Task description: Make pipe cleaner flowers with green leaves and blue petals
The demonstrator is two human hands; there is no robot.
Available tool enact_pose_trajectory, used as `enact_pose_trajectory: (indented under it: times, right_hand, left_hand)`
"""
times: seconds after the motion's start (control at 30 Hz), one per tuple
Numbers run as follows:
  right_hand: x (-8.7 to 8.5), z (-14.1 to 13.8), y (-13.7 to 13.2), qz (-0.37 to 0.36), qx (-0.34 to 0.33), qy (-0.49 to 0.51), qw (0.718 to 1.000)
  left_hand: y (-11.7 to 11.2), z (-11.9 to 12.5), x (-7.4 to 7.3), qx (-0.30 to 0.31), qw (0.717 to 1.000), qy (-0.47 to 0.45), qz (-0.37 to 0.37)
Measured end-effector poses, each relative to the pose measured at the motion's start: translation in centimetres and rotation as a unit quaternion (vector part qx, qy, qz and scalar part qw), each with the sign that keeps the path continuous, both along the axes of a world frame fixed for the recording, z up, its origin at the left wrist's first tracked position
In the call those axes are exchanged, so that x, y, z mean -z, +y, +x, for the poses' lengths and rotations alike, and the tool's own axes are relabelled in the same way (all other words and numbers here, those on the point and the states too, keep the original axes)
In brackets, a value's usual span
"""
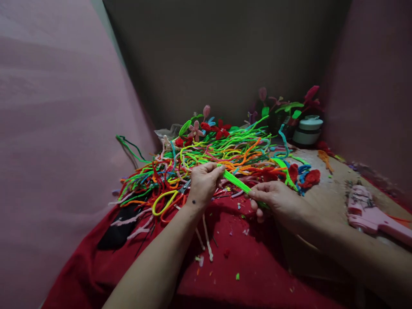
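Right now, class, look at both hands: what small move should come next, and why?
Perhaps the right hand should slide its pinch gently along the bright green pipe-cleaner strip to smooth it. The left hand already pinches the other end, and the strip runs straight between them, clear of the heap of coloured pipe cleaners behind.

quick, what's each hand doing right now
Left hand: closed, pinching one end of the green strip.
Right hand: closed, gripping its other end.
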State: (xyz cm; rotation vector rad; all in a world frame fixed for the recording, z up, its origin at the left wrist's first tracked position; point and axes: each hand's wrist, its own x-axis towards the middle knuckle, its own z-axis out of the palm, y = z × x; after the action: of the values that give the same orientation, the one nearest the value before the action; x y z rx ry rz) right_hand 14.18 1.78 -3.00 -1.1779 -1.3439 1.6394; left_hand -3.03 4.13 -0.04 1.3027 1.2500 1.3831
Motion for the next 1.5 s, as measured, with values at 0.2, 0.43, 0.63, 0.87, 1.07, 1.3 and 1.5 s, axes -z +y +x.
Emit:
enact_pose_trajectory:
  times: [0.2, 0.43, 0.63, 0.87, 1.07, 1.3, 1.5]
  right_hand:
    - [-0.1, 0.2, 0.0, 0.002, 0.017, 0.005, 1.000]
    - [-0.9, 0.3, -0.2, 0.020, 0.001, -0.058, 0.998]
    - [-0.7, 0.7, 0.0, 0.009, -0.062, -0.065, 0.996]
    - [-0.9, 0.4, 0.0, 0.004, -0.045, -0.047, 0.998]
    - [-1.2, 0.5, 0.0, 0.007, -0.027, 0.008, 1.000]
    - [-1.7, 0.8, 0.2, -0.006, 0.023, 0.169, 0.985]
    - [-1.0, 0.5, 0.1, 0.071, 0.054, 0.132, 0.987]
  left_hand:
    - [0.1, -0.5, 0.1, -0.035, 0.975, 0.194, 0.107]
    - [-1.6, 0.7, 0.0, 0.132, 0.756, 0.513, 0.384]
    - [-1.4, 1.0, 1.3, 0.215, 0.756, 0.532, 0.315]
    - [-1.7, 1.1, 1.5, 0.190, 0.772, 0.546, 0.266]
    - [-2.3, 1.3, 0.5, 0.196, 0.869, 0.426, 0.161]
    - [-2.2, 1.3, -0.7, 0.185, 0.965, 0.185, -0.013]
    - [-2.1, 1.5, -0.7, 0.168, 0.974, 0.149, -0.026]
